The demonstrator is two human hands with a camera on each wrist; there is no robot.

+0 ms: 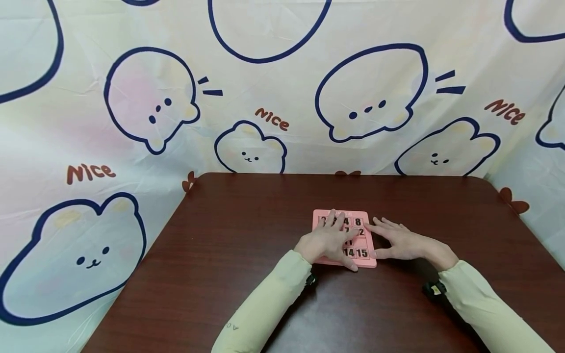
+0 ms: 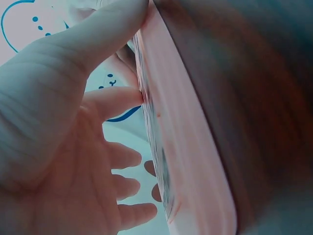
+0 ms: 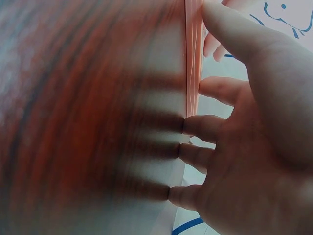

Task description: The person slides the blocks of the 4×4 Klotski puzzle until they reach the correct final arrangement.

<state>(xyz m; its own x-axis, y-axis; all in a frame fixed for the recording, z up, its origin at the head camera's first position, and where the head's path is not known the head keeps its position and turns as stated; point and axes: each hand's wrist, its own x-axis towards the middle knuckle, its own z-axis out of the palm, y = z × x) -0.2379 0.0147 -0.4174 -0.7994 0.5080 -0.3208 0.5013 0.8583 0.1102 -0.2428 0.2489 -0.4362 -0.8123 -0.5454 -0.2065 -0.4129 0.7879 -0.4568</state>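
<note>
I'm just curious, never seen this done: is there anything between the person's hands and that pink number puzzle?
Nothing visible. The left hand lies flat on the pink number puzzle, and the right hand touches its right edge with straight fingers.

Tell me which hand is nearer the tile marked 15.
Left, narrowly. The left hand lies over the pink puzzle, thumb beside the 15 tile; the right hand rests at the puzzle's right edge.

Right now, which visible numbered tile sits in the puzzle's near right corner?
The black-numbered tile 15 on the pink plastic sliding puzzle; tile 14 lies left of it, tile 8 farther away.
</note>
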